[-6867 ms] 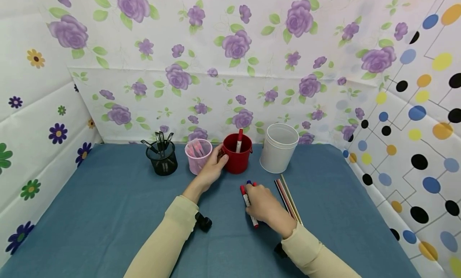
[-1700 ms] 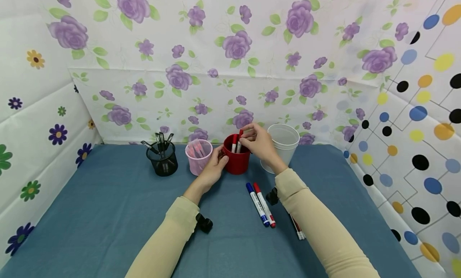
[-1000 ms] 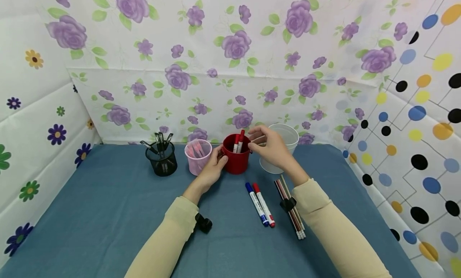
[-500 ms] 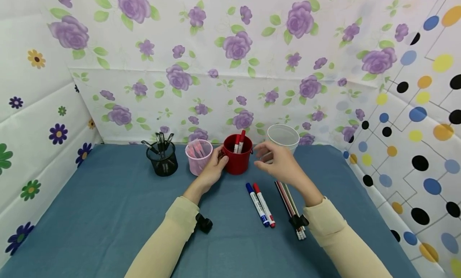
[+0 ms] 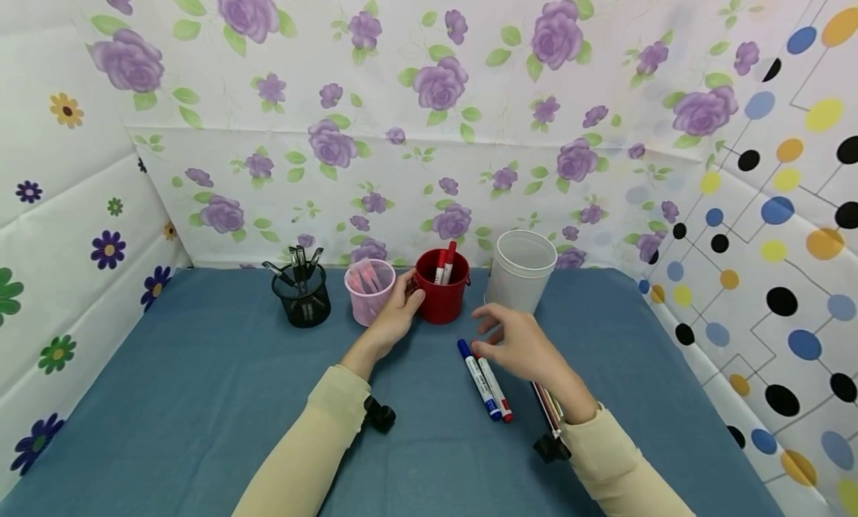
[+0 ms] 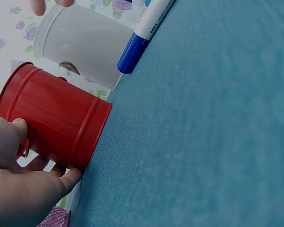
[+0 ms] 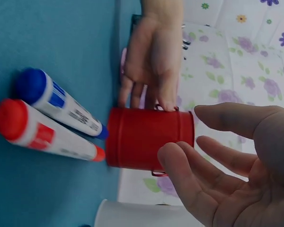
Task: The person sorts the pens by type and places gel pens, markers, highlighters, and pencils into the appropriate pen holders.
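Observation:
At the centre back of the head view stands a red metal bucket (image 5: 439, 297), upright, with two red-capped markers (image 5: 445, 267) leaning inside. My left hand (image 5: 394, 312) grips its left side; the left wrist view has the thumb by the small handle and the fingers along the wall. My right hand (image 5: 519, 342) hovers over the table, fingers apart and holding nothing. Below its fingertips lie a blue marker (image 5: 480, 383) and a red marker (image 5: 494, 387), side by side, the red one's cap end partly covered by the hand. In the right wrist view the right palm (image 7: 246, 189) is bare.
A white bucket (image 5: 519, 278) stands right of the red one. To the left are a pink basket (image 5: 370, 301) with pink-and-clear items and a black mesh holder (image 5: 304, 308) of black pens. Several pencils (image 5: 548, 405) lie under the right wrist. Patterned cloth walls surround the blue table.
A second red-capped marker went from the table into the red bucket. My right hand let it go, then came back down and nearer over the two markers. The left hand stayed put.

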`<state>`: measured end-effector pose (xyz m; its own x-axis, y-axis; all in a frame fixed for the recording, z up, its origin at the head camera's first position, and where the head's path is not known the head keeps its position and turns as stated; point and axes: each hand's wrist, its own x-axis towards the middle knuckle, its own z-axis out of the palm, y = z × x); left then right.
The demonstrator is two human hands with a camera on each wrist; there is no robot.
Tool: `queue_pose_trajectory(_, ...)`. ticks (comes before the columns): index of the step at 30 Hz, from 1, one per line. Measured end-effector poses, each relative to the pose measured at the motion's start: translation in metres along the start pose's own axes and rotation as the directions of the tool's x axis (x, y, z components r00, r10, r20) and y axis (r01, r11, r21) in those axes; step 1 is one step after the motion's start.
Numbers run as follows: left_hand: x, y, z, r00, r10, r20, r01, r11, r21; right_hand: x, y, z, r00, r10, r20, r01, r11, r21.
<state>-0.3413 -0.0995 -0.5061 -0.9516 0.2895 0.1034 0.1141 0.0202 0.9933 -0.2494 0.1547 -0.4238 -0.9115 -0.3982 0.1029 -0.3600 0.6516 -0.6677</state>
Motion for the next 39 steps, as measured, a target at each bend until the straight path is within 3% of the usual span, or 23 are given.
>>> queue_pose_trajectory(15,-0.001,0.002,0.000,1.000,-0.005,0.007,0.005,1.000,0.014,-0.008,0.000,0.028,0.996,0.090,0.006,-0.089,0.993,-0.084)
queue_pose_trajectory(28,0.000,0.001,0.000,1.000,-0.006,0.006,0.006,1.000,0.008,-0.010,0.001,0.042,0.996,0.083,0.011,-0.080,0.982,-0.169)
queue_pose_trajectory(39,-0.001,0.001,0.000,1.000,0.003,0.004,-0.003,1.000,0.011,-0.015,-0.008,0.050,0.994,0.106,0.028,-0.093,0.955,-0.280)
